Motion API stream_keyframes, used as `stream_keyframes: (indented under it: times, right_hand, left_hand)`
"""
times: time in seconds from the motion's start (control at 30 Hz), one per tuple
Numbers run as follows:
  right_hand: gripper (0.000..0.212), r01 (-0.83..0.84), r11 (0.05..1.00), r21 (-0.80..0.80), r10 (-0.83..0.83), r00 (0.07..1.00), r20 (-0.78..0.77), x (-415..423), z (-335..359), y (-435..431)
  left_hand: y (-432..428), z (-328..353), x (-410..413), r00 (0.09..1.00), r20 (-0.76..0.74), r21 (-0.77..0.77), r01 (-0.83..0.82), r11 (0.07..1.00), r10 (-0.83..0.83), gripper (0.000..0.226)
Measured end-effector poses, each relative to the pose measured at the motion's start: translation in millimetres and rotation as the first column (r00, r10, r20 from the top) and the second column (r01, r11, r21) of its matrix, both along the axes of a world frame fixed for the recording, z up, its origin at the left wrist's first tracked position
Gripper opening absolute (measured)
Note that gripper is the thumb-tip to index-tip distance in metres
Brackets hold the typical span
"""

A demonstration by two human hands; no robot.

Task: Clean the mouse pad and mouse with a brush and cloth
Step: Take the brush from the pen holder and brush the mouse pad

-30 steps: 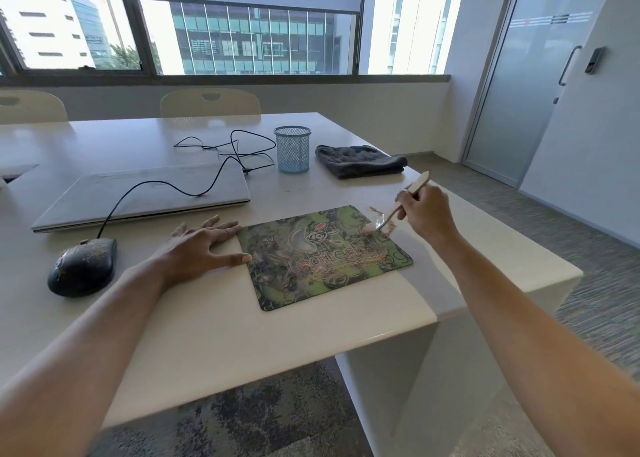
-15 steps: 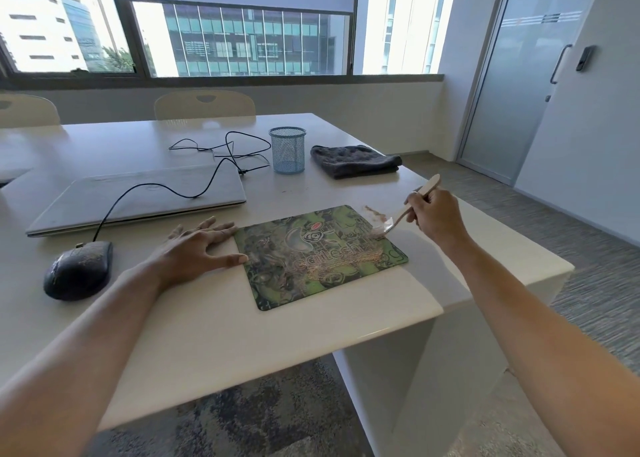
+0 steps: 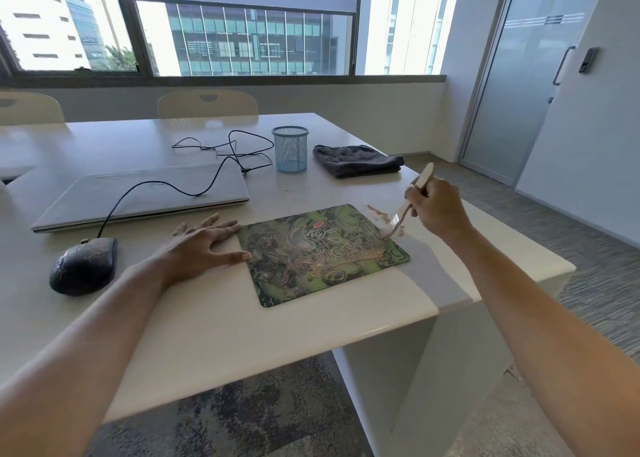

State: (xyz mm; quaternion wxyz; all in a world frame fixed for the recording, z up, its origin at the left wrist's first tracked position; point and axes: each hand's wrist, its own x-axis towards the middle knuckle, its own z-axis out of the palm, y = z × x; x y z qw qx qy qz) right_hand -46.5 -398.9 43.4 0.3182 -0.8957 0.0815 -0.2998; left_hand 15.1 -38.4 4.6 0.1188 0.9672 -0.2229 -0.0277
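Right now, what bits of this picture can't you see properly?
1. Head view: the middle of the brush handle is hidden inside the right hand gripping it.
2. Head view: the brush's bristle tips are blurred, so whether they touch the table cannot be told.
3. Head view: the marks on the mouse are too small to identify.
4. Head view: the mouse pad print is partly covered by debris.

Dusty green mouse pad [image 3: 322, 256], black mouse [image 3: 83, 265] left, brush [image 3: 394, 222] at right edge, grey cloth [image 3: 356, 160] behind
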Motion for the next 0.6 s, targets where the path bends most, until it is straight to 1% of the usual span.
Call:
stream_keyframes:
  times: [0.07, 0.17, 0.27, 0.37, 0.43, 0.47, 0.53, 0.6]
  right_hand:
    - [0.028, 0.041, 0.999, -0.018, -0.04, 0.999, 0.037, 3.3, 5.4, 2.1]
    - [0.028, -0.024, 0.994, 0.103, 0.016, 0.996, 0.084, 9.7, 7.8, 20.7]
    - [0.029, -0.115, 0.957, 0.268, 0.105, 0.993, 0.051, 16.3, 0.0, 40.7]
    - [0.029, -0.084, 0.945, 0.315, 0.092, 0.996, -0.011, 19.3, -10.8, 43.1]
    - [0.03, -0.018, 0.957, 0.289, 0.029, 0.999, -0.033, 18.9, -14.3, 33.4]
    - [0.031, 0.023, 0.97, 0.244, -0.014, 0.999, -0.036, 18.1, -13.9, 27.5]
    - [0.032, 0.108, 0.99, 0.097, -0.105, 0.994, -0.035, 15.9, -10.6, 15.5]
    - [0.032, 0.198, 0.978, -0.065, -0.2, 0.98, -0.014, 9.5, -2.8, 13.3]
  left_hand:
    - [-0.6, 0.7, -0.3, 1.0, -0.004, 0.006, 0.0, 1.0, 0.0, 0.14]
    - [-1.0, 1.7, -0.2, 1.0, -0.006, 0.018, 0.003, 1.0, -0.003, 0.141]
    - [-0.1, 0.6, 0.5, 1.0, -0.009, 0.024, 0.003, 1.0, -0.002, 0.137]
    - [0.6, 0.0, 1.9, 1.0, -0.008, 0.017, 0.007, 1.0, -0.007, 0.139]
    - [0.4, 0.0, 1.8, 1.0, -0.014, 0.014, 0.009, 1.0, -0.009, 0.138]
    - [0.1, 0.0, 1.2, 1.0, -0.016, 0.013, 0.009, 1.0, -0.008, 0.133]
    - [-0.7, 0.3, -0.4, 1.0, -0.01, 0.01, 0.003, 1.0, -0.003, 0.12]
    - [-0.7, -0.1, -0.4, 1.0, -0.008, 0.005, 0.006, 1.0, -0.006, 0.115]
